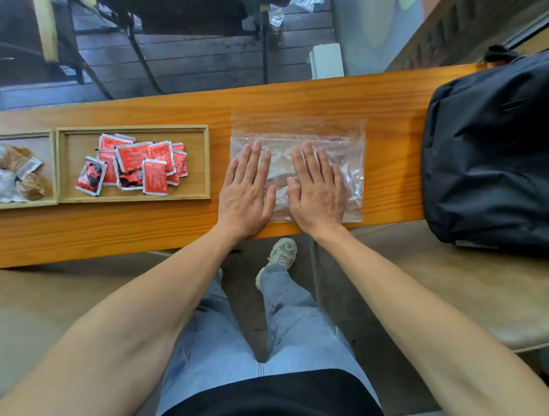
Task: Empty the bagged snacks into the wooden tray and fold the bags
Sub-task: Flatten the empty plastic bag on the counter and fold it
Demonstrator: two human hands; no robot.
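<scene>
Head view looks down at a clear plastic bag (333, 149) lying flat on the wooden desk (174, 220), near its front edge. Both hands press on it – the left hand (246, 196) lies flat with fingers spread, partly on the bag's left edge and partly on the desk, and the right hand (317, 190) lies flat in the middle of the bag. Neither hand grips anything. Just left of the bag sits a wooden tray (203, 160) with a pile of red snack packets (141, 164) in it. Another tray (21, 203) farther left holds brown snacks (13, 173). A dark backpack (495, 156) rests at the right end of the desk.
</scene>
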